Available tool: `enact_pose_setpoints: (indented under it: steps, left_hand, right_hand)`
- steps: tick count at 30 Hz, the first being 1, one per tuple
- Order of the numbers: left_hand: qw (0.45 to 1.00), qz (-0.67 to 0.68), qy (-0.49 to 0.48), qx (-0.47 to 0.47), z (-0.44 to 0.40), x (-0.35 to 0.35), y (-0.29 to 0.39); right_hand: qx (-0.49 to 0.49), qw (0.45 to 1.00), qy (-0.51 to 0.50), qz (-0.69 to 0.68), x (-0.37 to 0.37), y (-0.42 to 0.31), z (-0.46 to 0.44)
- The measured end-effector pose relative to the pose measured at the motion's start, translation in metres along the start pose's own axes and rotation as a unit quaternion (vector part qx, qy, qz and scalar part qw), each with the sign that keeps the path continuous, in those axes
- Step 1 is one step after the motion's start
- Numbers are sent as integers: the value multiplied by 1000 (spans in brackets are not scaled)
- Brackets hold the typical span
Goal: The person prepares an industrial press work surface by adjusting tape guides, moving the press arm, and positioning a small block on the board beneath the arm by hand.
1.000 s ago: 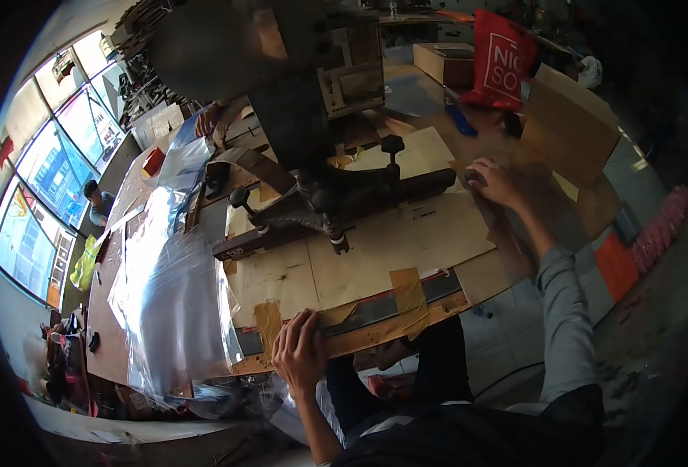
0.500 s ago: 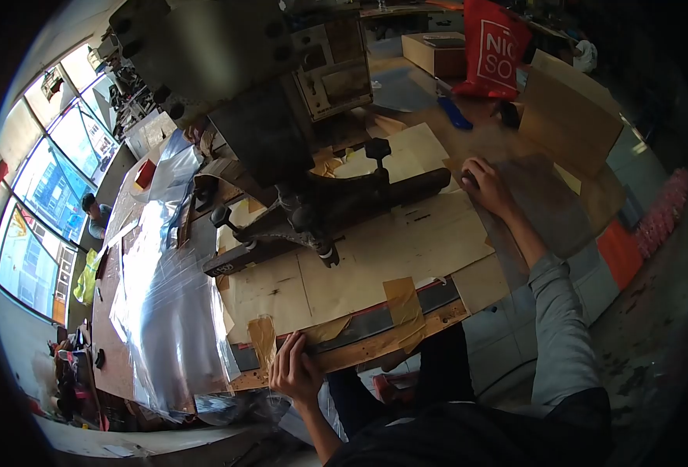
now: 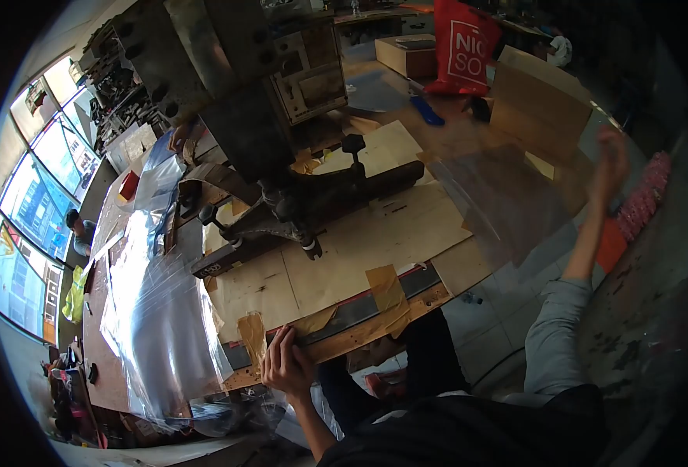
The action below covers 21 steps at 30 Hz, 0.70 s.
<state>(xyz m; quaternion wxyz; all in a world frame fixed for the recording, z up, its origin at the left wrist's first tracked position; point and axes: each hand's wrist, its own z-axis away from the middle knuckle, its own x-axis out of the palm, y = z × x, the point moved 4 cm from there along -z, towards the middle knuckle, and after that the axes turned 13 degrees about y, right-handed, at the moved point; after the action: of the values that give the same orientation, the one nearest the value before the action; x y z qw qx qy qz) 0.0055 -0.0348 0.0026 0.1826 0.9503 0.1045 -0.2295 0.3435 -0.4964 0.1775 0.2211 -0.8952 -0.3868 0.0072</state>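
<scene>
Sheet (image 3: 359, 253) flat on worktop (image 3: 344, 344), tape (image 3: 388, 292) already down along near edge, bar (image 3: 351, 200) across above. Left hand (image 3: 288, 366) curled at near edge, right hand (image 3: 610, 167) raised beyond right side, blurred; cannot tell either grip.

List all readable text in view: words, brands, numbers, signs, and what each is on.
"NIC" over "SO", white letters in a white frame, on the red bag; any further letters can't be made out.
Characters on the near-left end of the dark bar: too small and blurred to read.
Small dark marks on the pale sheet: can't tell if they are writing.
</scene>
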Motion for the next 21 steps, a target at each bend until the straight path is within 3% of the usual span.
enact_pose_setpoints:
  steps: [2, 4, 5, 7, 8, 10, 11, 13, 14, 16, 17, 18, 21]
  left_hand:
    - [1000, 14, -7, -16, -2, 0, 1]
    - [994, 96, -3, -52, -7, -1, 13]
    - [988, 135, -1, -69, -10, -2, 23]
    - [932, 343, -54, -102, -15, -3, 62]
    - [871, 456, -123, -132, -20, -6, 87]
    - [778, 565, -231, -146, -4, 2, 117]
    - [804, 535, -219, -140, -6, -3, 126]
    - [788, 494, -192, -314, 20, 9, 107]
    - [840, 416, -207, -281, 14, 1, 97]
    - [820, 406, -154, -373, 28, -5, 65]
    - [808, 397, -130, -415, 29, -15, 52]
    - [846, 348, -121, -386, 30, -22, 37]
    - [818, 325, -60, -472, 30, -39, 9]
  right_hand:
    - [-31, 977, 163, -134, -36, -62, -25]
    - [-104, 948, 190, -233, -43, -134, -16]
    - [-132, 960, 147, -200, -37, -167, 3]
    - [-173, 962, 15, -209, -11, -230, 53]
    - [-197, 967, -67, -147, 1, -258, 78]
    - [-131, 961, -166, -177, 30, -289, 133]
    - [-88, 960, -188, -190, 44, -301, 158]
    - [-23, 936, -266, -230, 66, -312, 201]
    - [5, 916, -308, -259, 69, -317, 213]
    - [58, 865, -389, -313, 67, -325, 232]
    - [52, 866, -408, -285, 60, -322, 236]
    - [44, 866, -427, -256, 50, -313, 237]
    - [68, 889, -434, -131, 16, -270, 242]
